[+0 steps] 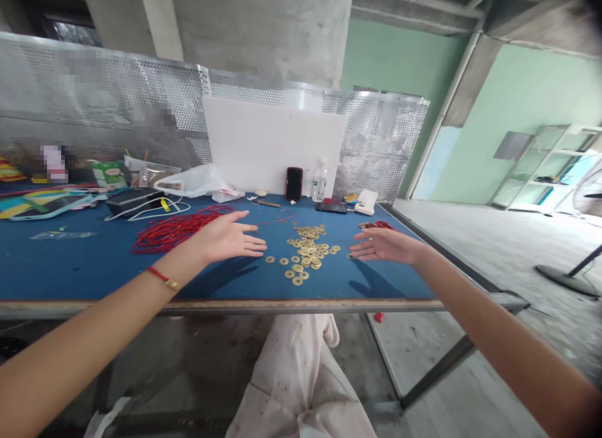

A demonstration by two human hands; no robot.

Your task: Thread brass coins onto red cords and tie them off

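Both hands hover above the blue tabletop (249,281), palms turned inward with fingers stretched out. My left hand (230,238) is open and holds nothing; a red cord bracelet with a gold bead (164,279) circles its wrist. Opposite it, my right hand (388,245) is open too, also with nothing in it. Between them lies a loose pile of brass-coloured coins with holes (308,250), several scattered towards the front. A tangled bundle of red cord (174,231) rests beside and partly behind my left hand. More red cord (383,224) shows just behind my right fingers.
Along the back stand an upright phone (294,183), a clear plastic bottle (319,184) and a white board (273,140). A dark flat device (331,207) lies at right. Leftward are a white plastic bag (197,181) and a black box (134,202) with a white cable.
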